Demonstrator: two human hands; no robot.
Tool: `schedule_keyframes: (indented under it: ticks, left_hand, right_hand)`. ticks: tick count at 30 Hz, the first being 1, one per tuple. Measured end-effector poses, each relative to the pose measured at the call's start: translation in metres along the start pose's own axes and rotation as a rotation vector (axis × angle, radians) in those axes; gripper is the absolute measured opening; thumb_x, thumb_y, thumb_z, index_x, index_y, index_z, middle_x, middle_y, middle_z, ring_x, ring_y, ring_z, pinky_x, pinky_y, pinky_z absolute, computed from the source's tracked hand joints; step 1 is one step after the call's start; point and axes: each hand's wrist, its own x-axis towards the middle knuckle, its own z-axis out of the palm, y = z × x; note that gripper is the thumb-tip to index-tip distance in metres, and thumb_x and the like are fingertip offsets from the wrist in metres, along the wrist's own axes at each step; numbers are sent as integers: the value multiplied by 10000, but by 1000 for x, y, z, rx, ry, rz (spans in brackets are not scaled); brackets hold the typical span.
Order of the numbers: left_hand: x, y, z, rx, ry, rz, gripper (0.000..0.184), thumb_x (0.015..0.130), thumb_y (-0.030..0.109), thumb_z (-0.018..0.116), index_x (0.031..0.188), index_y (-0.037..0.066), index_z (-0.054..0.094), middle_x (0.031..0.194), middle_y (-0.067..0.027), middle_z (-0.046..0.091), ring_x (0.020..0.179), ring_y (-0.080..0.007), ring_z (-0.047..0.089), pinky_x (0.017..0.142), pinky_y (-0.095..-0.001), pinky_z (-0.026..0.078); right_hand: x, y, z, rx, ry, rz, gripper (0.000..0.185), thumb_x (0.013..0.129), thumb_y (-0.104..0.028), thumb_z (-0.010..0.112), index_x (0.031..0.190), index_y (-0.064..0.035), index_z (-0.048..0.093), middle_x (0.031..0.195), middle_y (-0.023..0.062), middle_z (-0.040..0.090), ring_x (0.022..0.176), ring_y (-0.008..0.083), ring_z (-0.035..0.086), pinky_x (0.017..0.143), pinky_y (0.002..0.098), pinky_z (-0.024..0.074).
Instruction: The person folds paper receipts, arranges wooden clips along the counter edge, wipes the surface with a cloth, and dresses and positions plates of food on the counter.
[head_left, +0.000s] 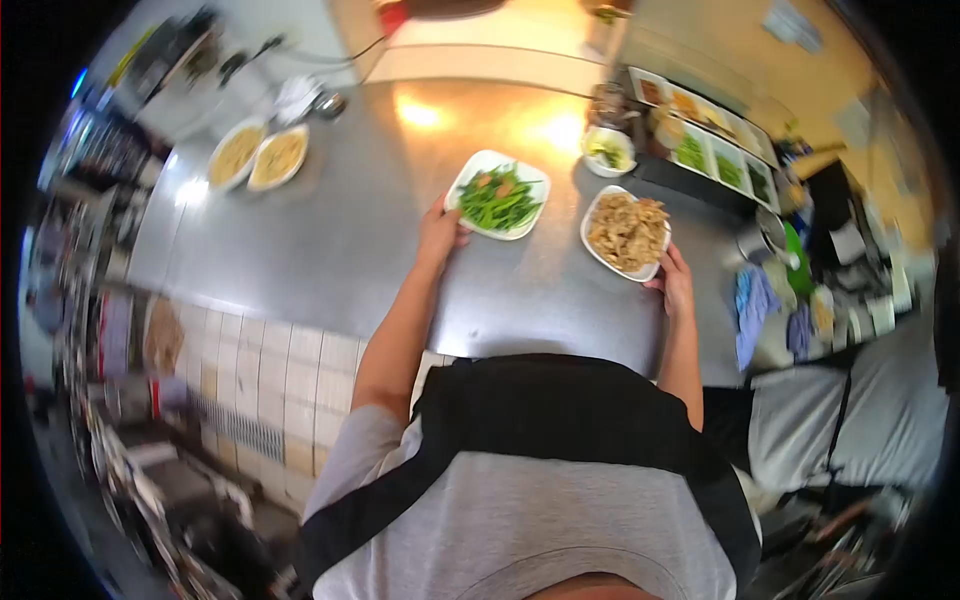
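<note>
My left hand grips the near-left edge of a white plate of green vegetables, topped with a few orange-brown pieces. To the right, my right hand has hold of the lower right rim of a white dish heaped with light brown, saucy pieces, perhaps meat. Thumb and fingers close on each rim. Both dishes are level, at or just over the steel counter; I cannot tell whether they touch it. Just beyond the brown dish stands a small white bowl with yellow-green contents.
Two white dishes of yellowish food sit at the counter's far left. A rack of ingredient trays with chopped greens stands at the back right. Blue cloths hang at the right edge. Another person in grey is close on my right.
</note>
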Motion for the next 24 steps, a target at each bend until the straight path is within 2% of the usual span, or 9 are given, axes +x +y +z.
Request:
schedule_keyframes:
  ticks: [4,7,11,12,15,16,19,23,24]
  left_hand:
    - [12,-8,-14,-37,-127,61,423,911,122,466,1333,94,484,915,-49,634,646,-106,580,532,-241,505]
    - [7,-23,-32,-50,-226,153,430,908,93,461,1337,63,469,944,-68,638,671,-120,595,530,-247,506]
    - [-23,-29,-45,-193,-222,55,471,898,40,483,1365,52,425,1050,-110,617,679,-162,625,565,-259,537]
    - [-30,-30,-51,-193,-257,47,479,897,30,483,1370,46,413,1068,-115,610,675,-165,625,574,-264,542]
    - [-37,-24,-57,-198,-300,46,489,894,9,476,1376,34,399,1086,-122,602,678,-166,628,587,-268,549]
    - [-39,-23,-57,-200,-304,45,490,893,4,472,1376,30,397,1086,-123,602,680,-164,629,589,-268,550]
    - [-38,-20,-56,-169,-297,58,488,890,-10,454,1373,28,400,1092,-122,600,687,-161,632,597,-268,552]
    - [-32,-13,-52,-235,-315,-10,477,890,2,462,1364,27,411,1110,-119,592,714,-166,632,598,-271,549]
    - [-30,-12,-51,-230,-310,-10,473,890,5,464,1360,26,414,1114,-119,591,726,-168,633,601,-274,550]
  right_hand:
    - [35,0,-26,-345,109,-127,347,928,-222,545,1233,-60,573,861,38,636,633,88,584,517,211,464]
    - [45,-38,-12,-325,356,-419,301,911,-216,579,1179,-85,616,867,19,630,643,79,565,560,220,448]
    - [100,-75,6,-492,399,-550,379,837,-171,666,1199,-80,600,967,65,652,769,138,611,693,274,498]
    - [124,-79,6,-586,426,-606,498,797,-218,710,1238,-41,559,1040,118,652,855,202,636,756,317,505]
    - [181,-95,19,-879,517,-610,621,763,-279,736,1269,2,513,1082,156,644,936,271,641,815,368,491]
    - [200,-101,21,-638,337,-425,711,709,-372,757,1246,25,515,1101,185,639,1003,320,625,879,399,460]
    - [220,-112,30,-801,323,-233,705,668,-426,764,1190,3,562,1095,200,643,1022,340,617,886,410,452]
    - [215,-122,43,-927,386,-326,638,659,-451,750,1094,-5,611,1043,221,652,1000,370,615,852,429,466]
    - [214,-123,43,-803,389,-393,652,673,-452,741,1126,-10,588,1029,228,653,996,376,615,854,430,465]
